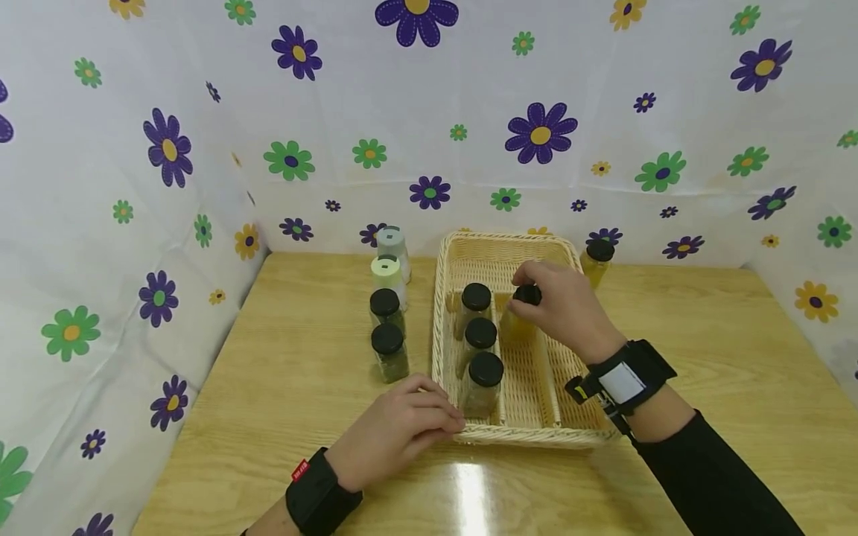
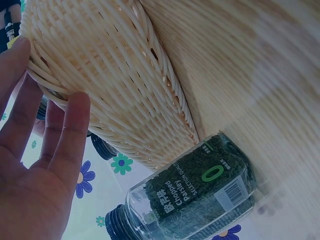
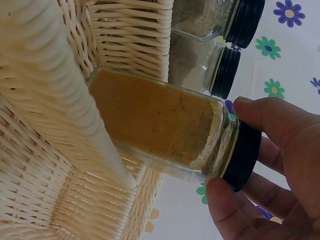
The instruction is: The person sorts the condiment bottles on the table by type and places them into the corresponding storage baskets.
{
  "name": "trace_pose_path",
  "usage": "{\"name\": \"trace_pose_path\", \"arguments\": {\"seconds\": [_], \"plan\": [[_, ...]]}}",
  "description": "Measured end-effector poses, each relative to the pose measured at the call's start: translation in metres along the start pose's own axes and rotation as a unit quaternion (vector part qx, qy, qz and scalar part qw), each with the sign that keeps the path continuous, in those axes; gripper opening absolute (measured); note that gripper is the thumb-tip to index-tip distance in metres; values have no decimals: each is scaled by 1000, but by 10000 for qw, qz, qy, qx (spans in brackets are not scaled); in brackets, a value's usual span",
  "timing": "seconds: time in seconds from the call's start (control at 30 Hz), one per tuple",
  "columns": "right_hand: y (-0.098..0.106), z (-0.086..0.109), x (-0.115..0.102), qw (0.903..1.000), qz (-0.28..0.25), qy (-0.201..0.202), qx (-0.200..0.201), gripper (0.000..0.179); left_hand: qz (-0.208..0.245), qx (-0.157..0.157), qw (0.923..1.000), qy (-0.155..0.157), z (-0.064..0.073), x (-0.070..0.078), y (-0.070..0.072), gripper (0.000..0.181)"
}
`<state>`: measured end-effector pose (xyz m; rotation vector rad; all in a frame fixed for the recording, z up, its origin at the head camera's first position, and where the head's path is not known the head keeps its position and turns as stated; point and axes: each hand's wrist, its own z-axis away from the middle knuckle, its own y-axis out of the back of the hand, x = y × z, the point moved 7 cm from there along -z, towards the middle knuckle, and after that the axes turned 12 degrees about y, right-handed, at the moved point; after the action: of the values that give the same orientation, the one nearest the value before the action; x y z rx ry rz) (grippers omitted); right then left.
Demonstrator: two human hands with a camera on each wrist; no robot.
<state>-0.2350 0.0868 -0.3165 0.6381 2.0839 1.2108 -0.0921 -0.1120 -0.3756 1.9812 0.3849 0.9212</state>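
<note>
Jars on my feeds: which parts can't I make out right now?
Right wrist view: held jar, base partly hidden by the wicker divider.
Head view: rear-right jar, lower part hidden by the right hand.
Left wrist view: parsley jar, lid cut by the bottom edge.

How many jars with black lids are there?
7 jars: three in the left compartment of the basket, two on the table left of it, one in the right grip, one by its back right side. Others may be hidden.

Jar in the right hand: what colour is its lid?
The lid is black, best seen in the right wrist view.
</note>
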Motion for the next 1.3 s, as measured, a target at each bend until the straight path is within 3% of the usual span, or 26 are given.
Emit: {"name": "trace_pose_path", "arguments": {"seconds": [1.03, 1.3], "plan": [[-9, -3, 4, 9999, 76, -79, -115, 30, -51, -13, 10000, -79, -4, -1, 3, 14], [-11, -1, 6, 9998, 65, -75, -171, 32, 20, -68, 10000, 52, -4, -2, 3, 16]]}}
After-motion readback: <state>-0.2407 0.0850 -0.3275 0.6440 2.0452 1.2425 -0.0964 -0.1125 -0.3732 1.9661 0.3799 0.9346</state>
